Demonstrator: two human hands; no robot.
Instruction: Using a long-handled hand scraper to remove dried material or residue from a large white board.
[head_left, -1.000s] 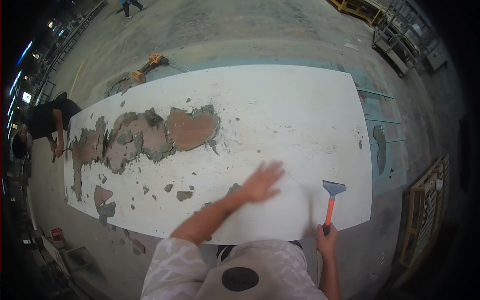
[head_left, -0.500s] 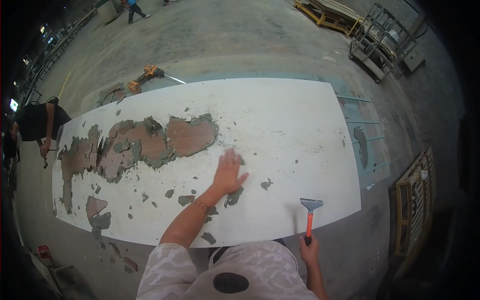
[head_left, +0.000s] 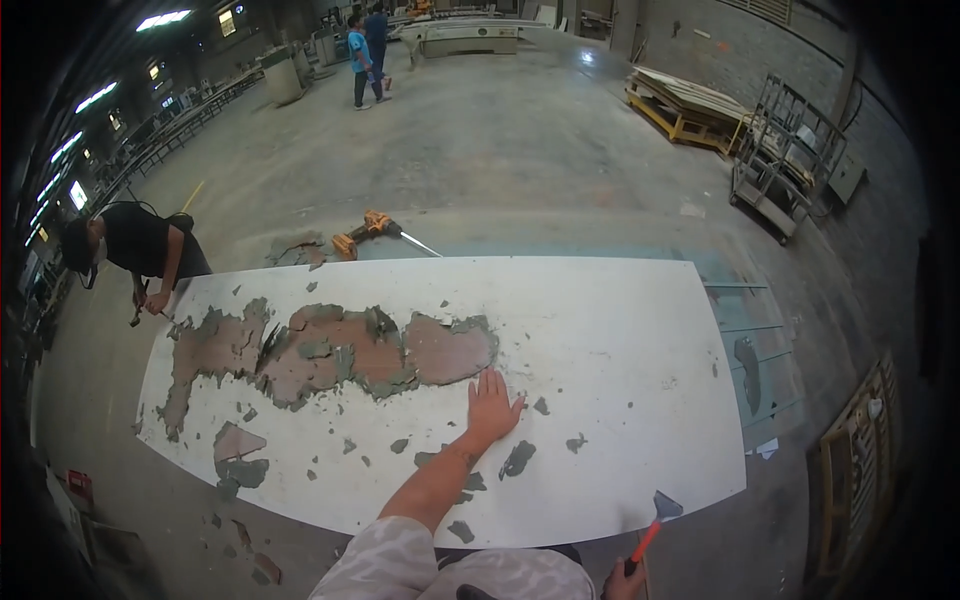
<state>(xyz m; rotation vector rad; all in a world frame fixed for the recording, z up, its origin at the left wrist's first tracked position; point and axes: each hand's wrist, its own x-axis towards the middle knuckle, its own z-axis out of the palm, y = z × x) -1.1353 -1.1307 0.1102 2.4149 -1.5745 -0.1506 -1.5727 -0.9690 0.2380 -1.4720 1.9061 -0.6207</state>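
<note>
My left hand (head_left: 490, 408) rests on a big white board (head_left: 600, 400), fingers spread, at the right end of a reddish-brown patch (head_left: 450, 350). Ragged grey-green crust rims that patch, and loose flakes (head_left: 518, 458) of the same crust lie around my hand and wrist. Low at the right, my right hand (head_left: 624, 580) is closed around the dark end of a scraper (head_left: 647, 540). Its handle is orange-red, and its wide metal blade points up and rightward over the board's front edge. Part of the right hand is cut off by the lower rim.
Beyond the board lies an orange-and-black power drill (head_left: 370, 232) with a long bit. A co-worker (head_left: 150, 245) bends over the board's left end, holding a tool. Farther off stand two people (head_left: 368, 60), a metal cart (head_left: 785, 160) and a yellow-framed stack (head_left: 685, 110). A wooden frame (head_left: 850, 470) stands right.
The view has tilted up, showing more of the hall. My left hand has slid left, nearer the patch. The scraper has shifted toward the board's front edge and now leans to the right.
</note>
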